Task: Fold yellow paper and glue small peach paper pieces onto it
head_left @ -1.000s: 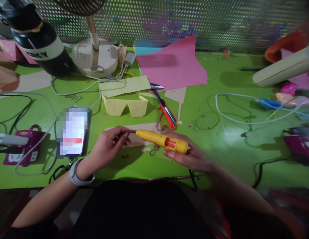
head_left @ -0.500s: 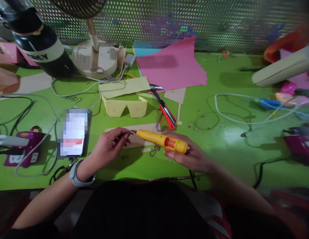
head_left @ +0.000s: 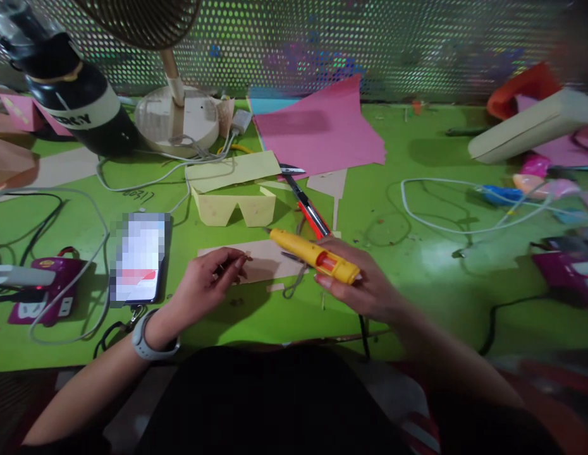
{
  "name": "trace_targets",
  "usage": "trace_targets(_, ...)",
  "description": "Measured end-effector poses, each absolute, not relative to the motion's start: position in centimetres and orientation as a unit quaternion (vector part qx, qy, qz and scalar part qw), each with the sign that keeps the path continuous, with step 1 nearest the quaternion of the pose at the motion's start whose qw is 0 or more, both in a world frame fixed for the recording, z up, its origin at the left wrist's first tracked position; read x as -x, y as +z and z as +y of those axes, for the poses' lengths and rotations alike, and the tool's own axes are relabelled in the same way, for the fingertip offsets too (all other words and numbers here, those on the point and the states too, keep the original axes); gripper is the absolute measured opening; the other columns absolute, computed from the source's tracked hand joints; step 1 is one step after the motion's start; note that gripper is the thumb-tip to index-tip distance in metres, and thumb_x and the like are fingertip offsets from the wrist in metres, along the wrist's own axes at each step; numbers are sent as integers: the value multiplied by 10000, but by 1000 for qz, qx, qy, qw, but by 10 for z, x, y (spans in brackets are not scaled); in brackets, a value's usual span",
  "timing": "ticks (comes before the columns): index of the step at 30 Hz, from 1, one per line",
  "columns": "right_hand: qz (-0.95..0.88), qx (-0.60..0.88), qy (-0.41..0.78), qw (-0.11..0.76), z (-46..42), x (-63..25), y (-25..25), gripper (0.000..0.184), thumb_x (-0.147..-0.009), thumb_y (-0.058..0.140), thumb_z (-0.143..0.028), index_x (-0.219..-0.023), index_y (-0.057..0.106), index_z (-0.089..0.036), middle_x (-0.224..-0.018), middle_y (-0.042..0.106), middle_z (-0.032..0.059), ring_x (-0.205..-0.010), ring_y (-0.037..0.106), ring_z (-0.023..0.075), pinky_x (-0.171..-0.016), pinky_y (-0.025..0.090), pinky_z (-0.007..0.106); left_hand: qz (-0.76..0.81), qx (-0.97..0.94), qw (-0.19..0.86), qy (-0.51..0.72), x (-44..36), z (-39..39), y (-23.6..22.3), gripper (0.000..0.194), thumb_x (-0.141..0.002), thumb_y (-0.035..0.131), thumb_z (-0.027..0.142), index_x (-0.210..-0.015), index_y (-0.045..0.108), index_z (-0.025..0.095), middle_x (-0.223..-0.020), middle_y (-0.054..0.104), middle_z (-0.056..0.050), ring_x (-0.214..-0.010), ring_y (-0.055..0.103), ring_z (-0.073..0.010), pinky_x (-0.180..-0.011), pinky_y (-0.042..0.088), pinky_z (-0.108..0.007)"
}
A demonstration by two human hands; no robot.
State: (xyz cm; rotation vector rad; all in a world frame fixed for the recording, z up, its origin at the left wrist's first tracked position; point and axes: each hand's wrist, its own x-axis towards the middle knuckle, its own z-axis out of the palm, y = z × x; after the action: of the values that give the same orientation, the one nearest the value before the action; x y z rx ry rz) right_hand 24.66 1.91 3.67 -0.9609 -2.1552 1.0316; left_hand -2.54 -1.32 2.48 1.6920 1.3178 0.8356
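My right hand (head_left: 353, 278) grips a yellow hot glue gun (head_left: 313, 254), seen from above. Its dark nozzle points left, and red shows in the opening on its top. Near the middle, my left hand (head_left: 213, 278) keeps thumb and fingertips pinched on a tiny brownish piece I cannot make out. A gap separates that pinch from the nozzle. Below both lies a strip of beige card (head_left: 263, 253). Just beyond, a yellow paper mask shape (head_left: 220, 208) stands on the green table. A red and black cutter knife (head_left: 310, 212) lies past the glue gun, partly covered by it.
Pink sheets (head_left: 317, 126) lie at the back, near a fan base (head_left: 180, 120) and a black bottle (head_left: 85, 101). Left are a phone (head_left: 140, 259) and a purple power strip (head_left: 50, 291). A white cable (head_left: 403, 196) and a paper roll (head_left: 526, 126) lie right.
The glue gun's nozzle has drawn away from my left fingertips, swinging up and to the right. My left hand has kept its pinch. The camera view has shifted slightly.
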Motion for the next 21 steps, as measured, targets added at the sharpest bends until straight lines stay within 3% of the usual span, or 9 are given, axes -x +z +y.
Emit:
trace_targets(5,-823,498,133,239,34,-297,30,313,-781,587,-277,-1087,544,-228,-1049,616,112,-946,594,276,-814,504,425,515,-673,407,341,27,-14,25,164,-937,535,248,-975,649,137,-756,708,-33,-637,652,-103,-579,521,-196)
trace_targets(9,-777,600,-10,189,45,-349,6,326,-809,526,-336,-1081,573,-162,-1032,629,156,-957,603,292,-854,499,435,508,-675,415,337,28,-14,23,169,-938,541,258,-988,651,141,-775,708,-36,-652,651,-104,-578,516,-192)
trace_targets(14,-754,636,-41,158,52,-390,-26,416,-781,521,-437,-1067,620,-151,-992,643,160,-920,619,314,-800,520,459,509,-642,463,337,23,-13,24,181,-936,532,270,-970,648,136,-745,695,-32,-634,632,-103,-572,508,-196)
trace_targets(17,-799,585,-36,135,50,-385,-17,443,-779,572,-480,-1093,637,-173,-1054,651,155,-937,625,323,-807,520,476,509,-616,489,349,21,-14,24,188,-940,528,283,-975,640,136,-744,688,-29,-641,623,-101,-588,503,-202)
trace_targets(19,-817,546,-58,174,45,-367,0,402,-808,604,-454,-1090,645,-171,-1082,657,164,-973,626,333,-837,514,483,507,-608,500,352,19,-15,24,188,-942,530,290,-975,639,140,-744,682,-24,-646,613,-98,-594,495,-202)
trace_targets(21,-829,499,-50,246,40,-337,18,255,-868,601,-365,-1052,646,-195,-1012,679,126,-931,647,282,-822,531,439,501,-600,512,356,19,-16,23,180,-939,537,288,-973,639,143,-748,676,-21,-645,603,-95,-598,488,-201)
